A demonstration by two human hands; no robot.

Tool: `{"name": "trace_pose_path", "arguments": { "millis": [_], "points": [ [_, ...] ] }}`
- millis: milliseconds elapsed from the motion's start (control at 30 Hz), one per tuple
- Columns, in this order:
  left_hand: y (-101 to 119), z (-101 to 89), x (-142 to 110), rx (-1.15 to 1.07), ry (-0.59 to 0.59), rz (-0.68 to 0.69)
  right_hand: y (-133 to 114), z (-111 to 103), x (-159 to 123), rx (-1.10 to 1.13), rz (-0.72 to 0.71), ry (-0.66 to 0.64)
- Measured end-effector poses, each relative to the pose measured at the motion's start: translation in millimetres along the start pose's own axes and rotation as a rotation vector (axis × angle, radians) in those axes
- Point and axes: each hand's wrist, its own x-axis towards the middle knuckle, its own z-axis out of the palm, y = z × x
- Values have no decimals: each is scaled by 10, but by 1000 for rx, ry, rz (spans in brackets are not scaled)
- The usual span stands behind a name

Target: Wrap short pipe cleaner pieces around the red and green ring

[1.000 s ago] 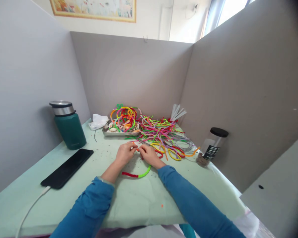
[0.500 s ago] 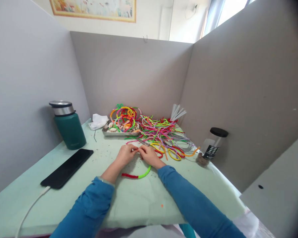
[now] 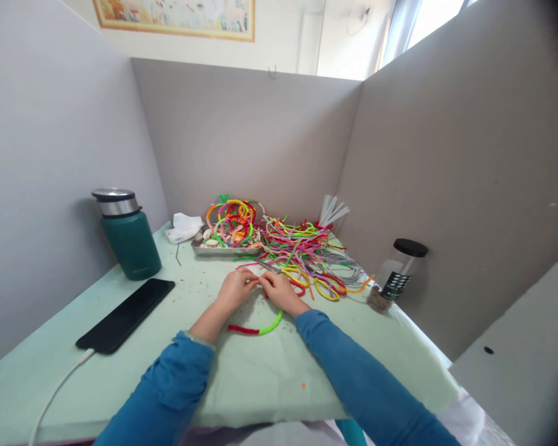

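Note:
My left hand [image 3: 237, 288] and my right hand [image 3: 279, 291] meet fingertip to fingertip above the table, both pinched closed. A tiny reddish bit shows between the fingertips, seemingly part of a pipe cleaner; most of it is hidden by the fingers. From beneath my right wrist curves a fuzzy pipe cleaner strip [image 3: 259, 332], bright green near the wrist and dark red at its free left end. Just beyond my hands lie scissors [image 3: 268, 267], partly among a heap of coloured pipe cleaners [image 3: 297, 241].
A metal tray [image 3: 227, 251] holds shells and pipe-cleaner hoops [image 3: 237, 214]. White sticks [image 3: 331, 212] stand behind the heap. At left are a green bottle [image 3: 131, 241], a phone [image 3: 126, 316] with a cable and white tissue [image 3: 185, 228]. A black-lidded jar [image 3: 397, 275] stands right. Grey partitions enclose the table.

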Motion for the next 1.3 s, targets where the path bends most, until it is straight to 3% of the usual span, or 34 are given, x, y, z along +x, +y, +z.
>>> {"name": "trace_pose_path", "arguments": {
  "millis": [200,400,867,1300],
  "points": [
    [8,-10,-9,8,-43,-30,-1,-11,2,-1,0,-7],
    [70,-37,-27,-22,-7,-102,-14,-17,-1,12,2,-7],
    [115,-65,-33,-29,7,-62,-13,-28,-11,69,-4,11],
    [82,-59,-6,-161,-54,-226,13,-8,-16,28,-5,-8]
  ]
}}
